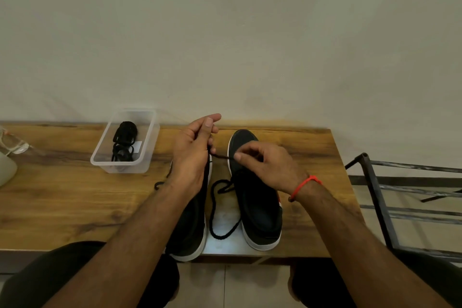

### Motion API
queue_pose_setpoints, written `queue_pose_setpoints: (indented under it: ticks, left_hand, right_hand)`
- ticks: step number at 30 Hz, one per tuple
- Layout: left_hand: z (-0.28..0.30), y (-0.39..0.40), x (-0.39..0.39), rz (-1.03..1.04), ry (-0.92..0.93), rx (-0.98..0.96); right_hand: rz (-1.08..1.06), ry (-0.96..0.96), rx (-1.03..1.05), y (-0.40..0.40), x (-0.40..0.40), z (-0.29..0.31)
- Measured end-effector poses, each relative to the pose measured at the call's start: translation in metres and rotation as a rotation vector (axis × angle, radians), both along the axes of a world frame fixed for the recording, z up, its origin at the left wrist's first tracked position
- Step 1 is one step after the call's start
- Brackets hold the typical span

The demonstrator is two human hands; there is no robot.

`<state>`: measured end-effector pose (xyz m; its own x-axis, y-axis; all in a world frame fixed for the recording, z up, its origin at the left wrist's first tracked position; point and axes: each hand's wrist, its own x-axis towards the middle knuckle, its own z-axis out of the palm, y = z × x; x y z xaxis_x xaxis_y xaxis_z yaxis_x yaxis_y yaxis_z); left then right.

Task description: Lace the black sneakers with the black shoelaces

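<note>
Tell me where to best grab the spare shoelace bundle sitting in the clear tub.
Probably pinch the thick coiled upper end of the spare shoelace bundle, coming straight down from above: the clear tub is open-topped and its walls block the sides, while the lower loops look loose.

Glossy grained wood table, clear plastic tub, matt black sneakers on white rubbery soles.

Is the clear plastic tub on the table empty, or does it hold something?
Not empty: the lidless clear tub holds a bundled black shoelace lying on its floor.
</note>
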<state>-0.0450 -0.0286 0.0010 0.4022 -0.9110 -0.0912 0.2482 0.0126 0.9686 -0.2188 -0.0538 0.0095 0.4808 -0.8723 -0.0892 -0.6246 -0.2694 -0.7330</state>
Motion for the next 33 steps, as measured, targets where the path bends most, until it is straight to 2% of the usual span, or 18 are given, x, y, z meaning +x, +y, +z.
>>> queue_pose_setpoints:
  ticks: [3, 6, 9, 11, 14, 17, 21, 33]
  left_hand:
    - [0.002, 0.000, 0.002, -0.007, -0.110, -0.012]
    - [0.003, 0.003, -0.004, -0.092, -0.276, -0.044]
    - [-0.003, 0.008, -0.015, -0.094, -0.441, -0.061]
    - [-0.007, 0.012, -0.019, -0.119, -0.678, -0.081]
    - [-0.017, 0.017, -0.025, -0.331, -0.999, 0.001]
    - [-0.027, 0.023, -0.033, -0.410, -1.009, 0.143]
    - [-0.030, 0.024, -0.041, -0.368, -1.053, 0.133]
    - [-0.031, 0.027, -0.048, -0.340, -1.231, 0.186]
  right_hand:
    - [-0.058, 0.125, -0.092, -0.011, -0.014, 0.001]
    - [-0.027, 0.329, -0.034, -0.011, -0.030, 0.000]
    - [0.010, 0.409, 0.035, -0.004, -0.038, 0.000]
    - [0.032, 0.428, 0.075, -0.001, -0.039, -0.001]
    - [-0.004, 0.403, 0.113, -0.003, -0.036, 0.000]
    - [-0.088, 0.300, 0.245, -0.006, -0.037, -0.002]
    - [-0.146, 0.229, 0.347, -0.007, -0.040, -0.004]
    - [-0.135, 0.193, 0.395, -0.006, -0.035, -0.005]
